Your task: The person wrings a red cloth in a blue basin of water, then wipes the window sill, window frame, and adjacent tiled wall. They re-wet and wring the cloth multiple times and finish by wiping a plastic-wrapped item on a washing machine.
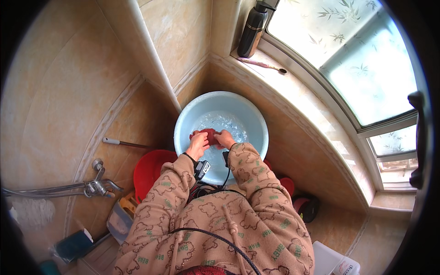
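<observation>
Red cloth (pixel 210 136) lies in the pale blue basin (pixel 256 119) of water, grasped by both hands: left hand (pixel 198 145), right hand (pixel 225 138).

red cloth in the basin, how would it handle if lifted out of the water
The red cloth is bunched between the left hand and right hand, so it is probably floppy. It sits in the water of the pale blue basin, so likely soaked, heavy for its size and dripping.
</observation>
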Motion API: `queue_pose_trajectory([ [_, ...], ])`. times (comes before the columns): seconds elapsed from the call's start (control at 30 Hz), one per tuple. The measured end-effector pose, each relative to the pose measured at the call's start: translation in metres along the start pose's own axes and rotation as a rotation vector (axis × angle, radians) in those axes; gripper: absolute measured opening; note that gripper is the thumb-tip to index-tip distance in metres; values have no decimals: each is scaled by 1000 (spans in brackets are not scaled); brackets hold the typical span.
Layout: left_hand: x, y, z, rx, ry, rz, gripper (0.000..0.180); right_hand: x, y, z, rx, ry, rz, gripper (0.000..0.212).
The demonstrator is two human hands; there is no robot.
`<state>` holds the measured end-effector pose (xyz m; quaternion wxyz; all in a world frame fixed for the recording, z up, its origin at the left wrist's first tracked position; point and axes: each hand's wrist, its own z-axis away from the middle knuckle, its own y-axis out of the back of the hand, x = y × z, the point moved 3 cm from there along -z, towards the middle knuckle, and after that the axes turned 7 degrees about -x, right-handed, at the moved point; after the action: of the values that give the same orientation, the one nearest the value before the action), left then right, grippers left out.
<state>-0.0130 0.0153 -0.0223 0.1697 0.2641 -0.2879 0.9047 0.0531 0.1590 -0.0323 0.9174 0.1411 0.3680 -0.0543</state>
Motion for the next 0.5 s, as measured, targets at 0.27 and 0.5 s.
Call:
queue_pose_trajectory([
  [0.27, 23, -5, -4, -315, -119, 120, 24, -62, -13, 42, -474, 286, -404, 20],
  [0.5, 36, -9, 12, 29, -139, 257, 22, -59, 19, 36, -168, 266, -684, 31],
])
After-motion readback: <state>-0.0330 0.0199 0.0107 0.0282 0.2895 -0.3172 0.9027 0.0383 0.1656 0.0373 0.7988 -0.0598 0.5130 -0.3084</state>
